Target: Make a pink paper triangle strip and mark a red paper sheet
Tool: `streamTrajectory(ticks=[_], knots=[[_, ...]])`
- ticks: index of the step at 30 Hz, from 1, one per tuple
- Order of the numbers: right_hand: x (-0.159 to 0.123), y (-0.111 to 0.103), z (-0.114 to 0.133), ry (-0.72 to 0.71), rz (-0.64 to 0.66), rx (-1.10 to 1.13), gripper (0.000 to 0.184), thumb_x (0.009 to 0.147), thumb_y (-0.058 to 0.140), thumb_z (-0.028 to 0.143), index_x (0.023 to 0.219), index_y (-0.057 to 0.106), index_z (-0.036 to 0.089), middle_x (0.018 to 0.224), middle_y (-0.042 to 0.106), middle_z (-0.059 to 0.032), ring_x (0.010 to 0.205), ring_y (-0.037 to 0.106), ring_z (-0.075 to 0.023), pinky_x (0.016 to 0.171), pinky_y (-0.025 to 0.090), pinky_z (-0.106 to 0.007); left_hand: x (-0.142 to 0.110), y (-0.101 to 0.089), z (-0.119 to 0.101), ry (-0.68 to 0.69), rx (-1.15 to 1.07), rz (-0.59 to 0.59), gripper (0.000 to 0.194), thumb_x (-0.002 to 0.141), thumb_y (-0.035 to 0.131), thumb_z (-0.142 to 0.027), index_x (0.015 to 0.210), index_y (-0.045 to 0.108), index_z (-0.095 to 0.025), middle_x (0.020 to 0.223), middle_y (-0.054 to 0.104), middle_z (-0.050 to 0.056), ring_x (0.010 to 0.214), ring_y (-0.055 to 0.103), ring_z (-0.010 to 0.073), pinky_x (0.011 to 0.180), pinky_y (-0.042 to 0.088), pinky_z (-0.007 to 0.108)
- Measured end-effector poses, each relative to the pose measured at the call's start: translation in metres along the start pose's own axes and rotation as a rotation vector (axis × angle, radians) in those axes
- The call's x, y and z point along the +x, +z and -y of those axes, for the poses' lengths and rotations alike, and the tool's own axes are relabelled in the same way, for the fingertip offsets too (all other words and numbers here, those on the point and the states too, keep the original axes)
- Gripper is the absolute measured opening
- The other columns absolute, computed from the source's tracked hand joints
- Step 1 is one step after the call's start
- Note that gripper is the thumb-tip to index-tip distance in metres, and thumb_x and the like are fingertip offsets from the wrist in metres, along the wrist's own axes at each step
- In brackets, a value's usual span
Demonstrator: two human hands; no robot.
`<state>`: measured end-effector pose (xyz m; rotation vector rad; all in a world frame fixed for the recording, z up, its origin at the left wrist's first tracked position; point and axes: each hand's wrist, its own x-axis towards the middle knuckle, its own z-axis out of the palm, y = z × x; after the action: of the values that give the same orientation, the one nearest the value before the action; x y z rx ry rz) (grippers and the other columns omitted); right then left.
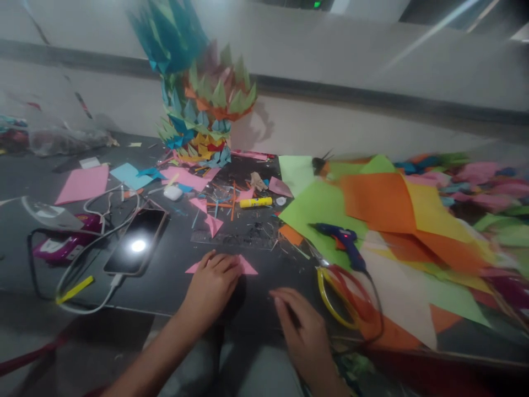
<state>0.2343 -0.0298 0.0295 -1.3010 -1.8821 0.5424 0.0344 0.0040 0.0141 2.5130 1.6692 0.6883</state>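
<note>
My left hand (219, 275) presses on a pink folded paper (249, 266) near the table's front edge. Its bent fingers cover the middle, so only the paper's two pointed ends show. To the right of it, my right hand (300, 322) hovers at the table edge with thumb and fingers apart and nothing visible in them. Beyond the left hand lie a small pink folded piece (214, 225) and a clear ruler (231, 238). A yellow glue stick (256, 203) rests farther back among paper scraps.
Scissors (326, 295) with a yellow and red handle and a blue glue gun (346, 241) lie on coloured sheets (378, 201) at right. A phone (138, 240), its light on, charges at left by a purple device (66, 242). A folded-paper model (198, 105) stands behind.
</note>
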Motion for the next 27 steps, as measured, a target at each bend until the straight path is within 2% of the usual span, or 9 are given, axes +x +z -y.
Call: streamTrajectory(ticks=[7, 12, 15, 17, 21, 24, 27], knots=[[0.004, -0.014, -0.017, 0.083, -0.057, -0.076, 0.02, 0.088, 0.047, 0.029, 0.09, 0.064, 0.019, 0.091, 0.066, -0.0066, 0.085, 0.061, -0.0185, 0.078, 0.049, -0.031, -0.007, -0.002, -0.006, 0.061, 0.08, 0.022, 0.028, 0.088, 0.047, -0.022, 0.114, 0.056, -0.022, 0.118, 0.062, 0.006, 0.109, 0.055, 0.0249, 0.1, 0.032, 0.05], [0.01, -0.026, -0.03, 0.087, -0.151, -0.152, 0.025, 0.086, 0.046, 0.036, 0.085, 0.065, 0.019, 0.087, 0.067, -0.0067, 0.082, 0.062, -0.0196, 0.076, 0.05, -0.032, 0.0, -0.016, -0.003, 0.076, 0.006, 0.083, 0.027, 0.087, 0.049, -0.03, 0.112, 0.057, -0.024, 0.122, 0.059, 0.006, 0.114, 0.051, 0.0256, 0.104, 0.023, 0.057], [0.012, -0.034, -0.04, 0.094, -0.205, -0.213, 0.028, 0.085, 0.045, 0.039, 0.083, 0.065, 0.019, 0.086, 0.067, -0.0069, 0.083, 0.062, -0.0207, 0.076, 0.049, -0.033, 0.019, -0.029, 0.02, 0.035, -0.008, 0.032, 0.028, 0.087, 0.046, -0.023, 0.112, 0.057, -0.024, 0.119, 0.06, 0.006, 0.112, 0.053, 0.0242, 0.102, 0.03, 0.055], [0.013, -0.044, -0.048, 0.118, -0.264, -0.259, 0.031, 0.084, 0.045, 0.043, 0.083, 0.065, 0.019, 0.088, 0.067, -0.0076, 0.085, 0.061, -0.0223, 0.078, 0.048, -0.034, 0.032, -0.034, 0.043, -0.01, -0.003, -0.039, 0.03, 0.085, 0.043, -0.016, 0.111, 0.059, -0.018, 0.116, 0.061, 0.009, 0.109, 0.054, 0.0239, 0.096, 0.04, 0.048], [0.019, -0.073, -0.065, 0.249, -0.37, -0.334, 0.038, 0.079, 0.044, 0.05, 0.082, 0.063, 0.018, 0.086, 0.066, -0.0093, 0.079, 0.06, -0.0237, 0.073, 0.046, -0.035, 0.046, -0.028, 0.087, -0.013, -0.046, -0.048, 0.032, 0.083, 0.039, -0.011, 0.105, 0.062, -0.016, 0.113, 0.062, 0.01, 0.106, 0.055, 0.0222, 0.094, 0.044, 0.041], [0.025, -0.09, -0.076, 0.386, -0.444, -0.346, 0.04, 0.076, 0.044, 0.052, 0.08, 0.063, 0.017, 0.081, 0.065, -0.0098, 0.072, 0.058, -0.0235, 0.071, 0.045, -0.035, 0.044, -0.016, 0.102, -0.006, -0.127, -0.038, 0.03, 0.084, 0.041, -0.014, 0.107, 0.061, -0.019, 0.114, 0.062, 0.007, 0.106, 0.057, 0.0198, 0.095, 0.044, 0.038], [0.028, -0.095, -0.081, 0.53, -0.514, -0.214, 0.039, 0.073, 0.046, 0.05, 0.083, 0.063, 0.016, 0.089, 0.066, -0.01, 0.083, 0.058, -0.0255, 0.076, 0.044, -0.034, 0.041, -0.01, 0.104, -0.034, -0.171, -0.048, 0.025, 0.084, 0.045, -0.017, 0.102, 0.062, -0.02, 0.111, 0.064, 0.007, 0.104, 0.057, 0.0195, 0.093, 0.045, 0.037]])
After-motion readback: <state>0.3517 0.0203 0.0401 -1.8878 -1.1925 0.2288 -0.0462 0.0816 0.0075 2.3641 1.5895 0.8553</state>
